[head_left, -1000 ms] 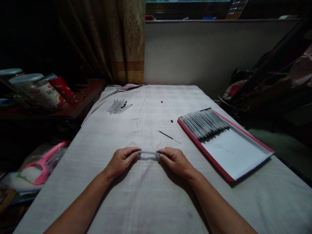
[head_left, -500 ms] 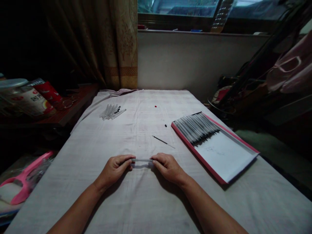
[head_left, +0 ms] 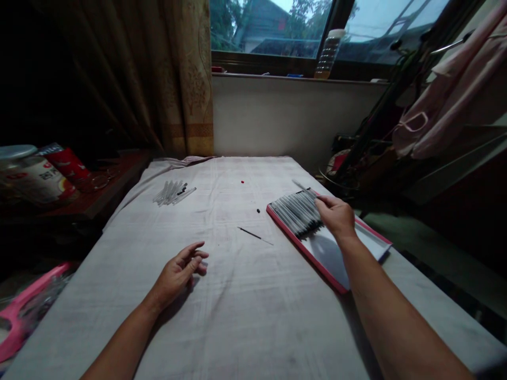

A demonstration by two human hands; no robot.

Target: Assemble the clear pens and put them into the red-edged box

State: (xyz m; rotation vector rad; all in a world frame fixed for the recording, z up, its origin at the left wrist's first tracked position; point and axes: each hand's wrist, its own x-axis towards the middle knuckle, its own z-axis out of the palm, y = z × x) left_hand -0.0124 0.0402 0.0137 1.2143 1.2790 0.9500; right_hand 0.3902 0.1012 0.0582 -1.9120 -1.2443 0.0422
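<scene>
My right hand (head_left: 337,215) pinches a slim, clear pen (head_left: 302,186) above the far right side of a shallow red-edged box (head_left: 307,254). A row of clear pens (head_left: 295,211) with black ends lies in the box. My left hand (head_left: 184,270) rests over the cloth with its fingers loosely apart and nothing in them. Between the hands a dark pen refill (head_left: 253,235) lies on the cloth. Farther back are a small black piece (head_left: 258,210) and a tiny red piece (head_left: 242,182).
Several clear pen barrels (head_left: 169,193) with a few black pieces lie at the far left of the cloth-covered table (head_left: 222,327). A pink-handled object (head_left: 24,311) is by the left edge. A jar (head_left: 29,177) stands on a side shelf, a bottle (head_left: 329,54) on the windowsill.
My right hand has carried the pen from between both hands to above the box at the right. My left hand has let go and its fingers have opened. The view has tilted up.
</scene>
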